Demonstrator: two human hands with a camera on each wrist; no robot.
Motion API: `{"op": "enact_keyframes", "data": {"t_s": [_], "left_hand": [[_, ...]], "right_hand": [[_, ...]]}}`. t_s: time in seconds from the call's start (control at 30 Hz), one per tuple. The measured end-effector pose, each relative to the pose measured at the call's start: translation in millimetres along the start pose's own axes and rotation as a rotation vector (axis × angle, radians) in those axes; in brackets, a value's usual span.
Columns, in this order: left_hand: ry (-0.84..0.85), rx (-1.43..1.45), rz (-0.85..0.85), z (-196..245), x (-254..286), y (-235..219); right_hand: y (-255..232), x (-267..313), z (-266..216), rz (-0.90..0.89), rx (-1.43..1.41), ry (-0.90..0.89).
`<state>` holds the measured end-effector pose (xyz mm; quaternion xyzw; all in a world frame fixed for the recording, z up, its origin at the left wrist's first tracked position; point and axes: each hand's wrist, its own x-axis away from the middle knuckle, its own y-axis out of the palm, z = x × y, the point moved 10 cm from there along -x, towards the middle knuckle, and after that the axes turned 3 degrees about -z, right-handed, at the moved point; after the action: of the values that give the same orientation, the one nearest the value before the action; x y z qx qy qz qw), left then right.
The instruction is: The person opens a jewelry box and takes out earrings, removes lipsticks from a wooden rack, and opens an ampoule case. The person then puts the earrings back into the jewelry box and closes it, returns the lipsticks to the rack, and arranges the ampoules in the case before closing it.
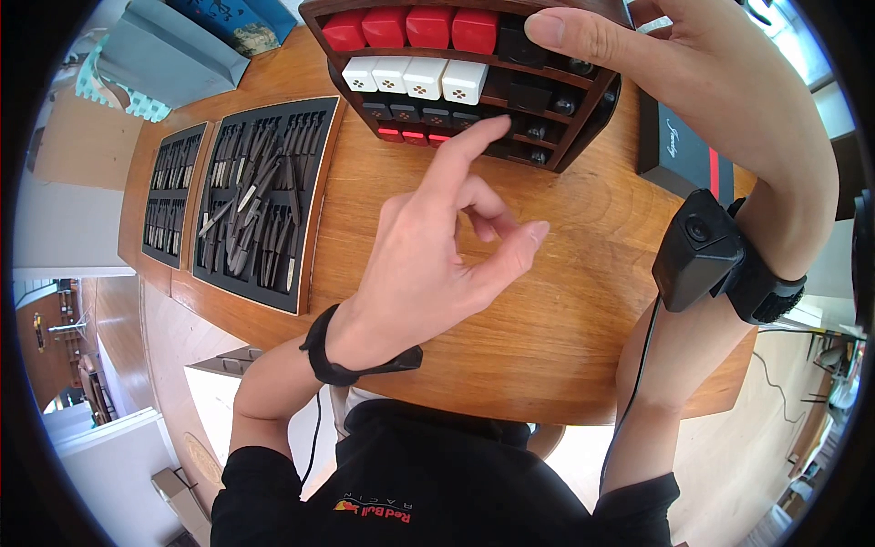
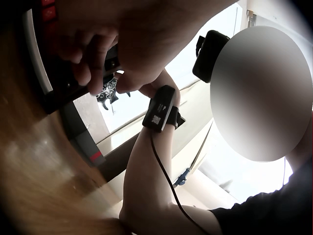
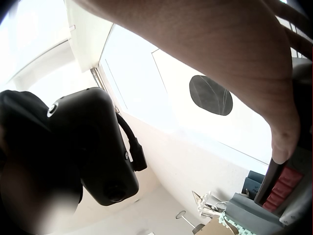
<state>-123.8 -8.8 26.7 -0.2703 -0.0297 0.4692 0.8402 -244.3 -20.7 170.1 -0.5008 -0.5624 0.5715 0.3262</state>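
Observation:
A dark wooden tiered rack [image 1: 583,114] stands at the back of the table in the head view. Its tiers carry glossy red blocks [image 1: 428,27], white blocks [image 1: 424,79] with a small print, and dark grey blocks [image 1: 436,117]. My right hand [image 1: 729,82] grips the rack's upper right part, thumb across the front of the top tier. My left hand [image 1: 428,246] is in front of the rack, index finger extended with its tip right at a lower tier. Its other fingers bend loosely, thumb apart, holding nothing. In the right wrist view, the right thumb [image 3: 283,147] lies by the red blocks.
Two black-lined trays [image 1: 301,201] with slim dark pieces lie at the left, some piled loosely across the larger one. A black box [image 1: 679,150] with a red stripe is at the right of the rack. Grey-blue bag [image 1: 169,64] stands at the back left.

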Motion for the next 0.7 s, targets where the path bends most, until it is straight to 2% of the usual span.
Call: {"op": "enact_keyframes", "data": {"t_s": [0.03, 0.07, 0.13, 0.17, 0.27, 0.33, 0.47, 0.53, 0.57, 0.63, 0.67, 0.7], "left_hand": [[0.015, -0.019, 0.050, -0.4, 3.2, -2.9], [0.029, -0.036, 0.099, -0.3, 5.5, -5.9], [-0.005, -0.026, 0.088, -5.5, 6.7, -3.5], [-0.039, -0.018, 0.081, -9.2, 7.4, -2.8], [-0.061, 0.041, 0.093, -10.6, 8.7, -1.0], [-0.047, 0.036, 0.097, -9.7, 9.0, -0.3], [-0.069, 0.086, 0.067, -12.5, 9.0, 3.6], [-0.119, 0.132, 0.010, -17.3, 5.4, 6.2], [-0.168, 0.176, -0.045, -22.3, 3.5, 10.4], [-0.193, 0.186, -0.078, -27.3, -1.8, 12.1], [-0.216, 0.196, -0.113, -30.4, -4.0, 15.1], [-0.216, 0.196, -0.113, -30.0, -6.7, 15.2]], "right_hand": [[2.1, -0.6, 8.8, -0.004, 0.007, 0.136], [-7.8, -1.3, 11.5, -0.005, 0.007, 0.140], [-6.0, -1.9, 17.9, -0.258, -0.500, 0.202], [-5.1, -1.2, 16.8, -0.259, -0.501, 0.200], [0.2, 0.3, 15.1, -0.166, -0.466, 0.183], [5.2, -1.8, 10.0, -0.005, 0.056, 0.146], [7.6, -1.9, 7.7, -0.067, 0.057, 0.149], [-0.4, 7.0, 4.2, 0.045, -0.030, -0.032], [5.3, 1.0, 32.2, 0.044, -0.032, -0.033], [17.8, -10.2, 46.6, -0.159, -0.735, -0.600], [5.1, -6.2, 19.5, -0.160, -0.735, -0.601], [10.0, -10.1, -0.4, -0.287, -0.454, -0.206]]}}
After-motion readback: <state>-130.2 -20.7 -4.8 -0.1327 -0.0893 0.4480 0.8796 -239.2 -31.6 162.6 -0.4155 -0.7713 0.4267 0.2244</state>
